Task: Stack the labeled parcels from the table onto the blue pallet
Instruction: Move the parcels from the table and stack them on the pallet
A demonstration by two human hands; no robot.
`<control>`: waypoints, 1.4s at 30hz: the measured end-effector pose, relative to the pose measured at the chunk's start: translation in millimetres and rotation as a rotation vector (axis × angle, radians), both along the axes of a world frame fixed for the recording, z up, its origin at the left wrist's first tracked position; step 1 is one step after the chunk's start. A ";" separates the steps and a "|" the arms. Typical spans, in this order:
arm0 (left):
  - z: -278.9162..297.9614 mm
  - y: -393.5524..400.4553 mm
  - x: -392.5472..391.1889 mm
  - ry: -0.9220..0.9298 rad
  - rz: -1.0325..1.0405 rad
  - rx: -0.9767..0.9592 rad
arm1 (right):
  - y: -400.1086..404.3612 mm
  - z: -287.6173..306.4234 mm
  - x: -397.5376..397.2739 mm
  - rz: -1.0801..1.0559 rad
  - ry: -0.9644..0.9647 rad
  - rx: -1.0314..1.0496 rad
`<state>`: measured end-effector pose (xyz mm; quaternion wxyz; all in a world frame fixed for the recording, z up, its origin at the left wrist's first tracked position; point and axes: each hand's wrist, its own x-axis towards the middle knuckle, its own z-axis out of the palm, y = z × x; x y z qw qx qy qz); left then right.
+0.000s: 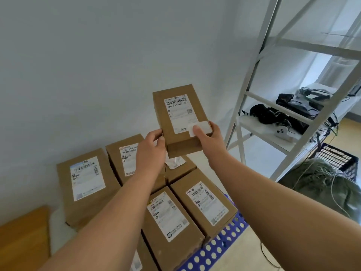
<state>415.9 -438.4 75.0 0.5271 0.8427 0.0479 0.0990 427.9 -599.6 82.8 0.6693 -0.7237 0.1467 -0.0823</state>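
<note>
Both my hands hold a brown cardboard parcel [180,118] with a white barcode label up in the air, above the stack. My left hand [151,149] grips its lower left edge. My right hand [210,136] grips its lower right corner, thumb pressed on the label. Below, several labeled brown parcels [86,184] lie flat on the blue perforated pallet [224,241], packed side by side; one parcel [203,202] sits at the pallet's right edge. My forearms hide parts of the middle parcels.
A white metal shelf frame [254,94] stands to the right, with black gear [273,116] on its shelf. A dark crate [338,159] and a green netted bundle [320,184] lie on the floor beside it. A wooden tabletop corner [23,237] shows at lower left.
</note>
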 end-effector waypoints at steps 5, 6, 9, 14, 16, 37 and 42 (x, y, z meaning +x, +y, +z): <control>-15.7 -6.3 26.3 0.068 0.063 0.289 | -18.2 -30.3 37.4 0.099 0.100 0.018; -18.6 -8.9 30.2 0.101 0.091 0.362 | -21.5 -37.4 44.2 0.126 0.133 0.037; -27.6 -20.4 36.6 0.171 0.183 0.516 | -27.7 -57.2 60.8 0.203 0.215 0.067; -42.6 -34.3 34.1 0.267 0.258 0.583 | -29.9 -82.4 77.7 0.317 0.286 0.104; -44.7 -34.3 30.2 0.281 0.267 0.524 | -29.4 -87.9 80.8 0.344 0.303 0.107; -76.1 -18.2 3.1 0.256 0.183 0.629 | -21.9 -94.6 75.0 0.328 0.328 -0.037; -76.1 -20.3 -0.6 0.243 0.187 0.638 | -23.7 -95.2 79.7 0.373 0.346 -0.045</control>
